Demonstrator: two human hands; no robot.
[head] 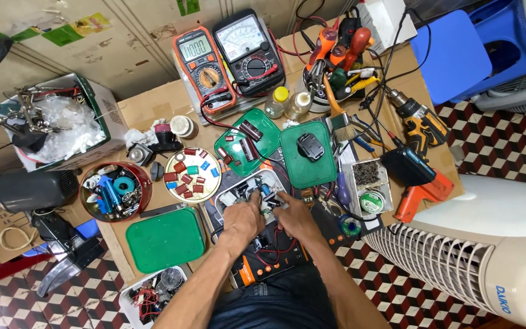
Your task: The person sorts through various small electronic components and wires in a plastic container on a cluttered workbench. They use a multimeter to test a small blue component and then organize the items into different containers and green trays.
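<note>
— Where are the hands?

— Both at lower centre of the frame, over a small white tray (pixel 273 178) of parts on the cardboard-covered worktop (pixel 147 103). The left hand (pixel 243 220) has its fingers curled down onto a small component in the tray; whether they pinch it, I cannot tell. The right hand (pixel 294 218) points its index finger into the same tray, the other fingers folded.

— What lies around?

— Just above the tray, two green lids (pixel 307 164) with parts. Left of it, a round plate of red capacitors (pixel 192 175). At upper centre, an orange digital multimeter (pixel 204 66) beside a black analogue meter (pixel 248 52).
</note>
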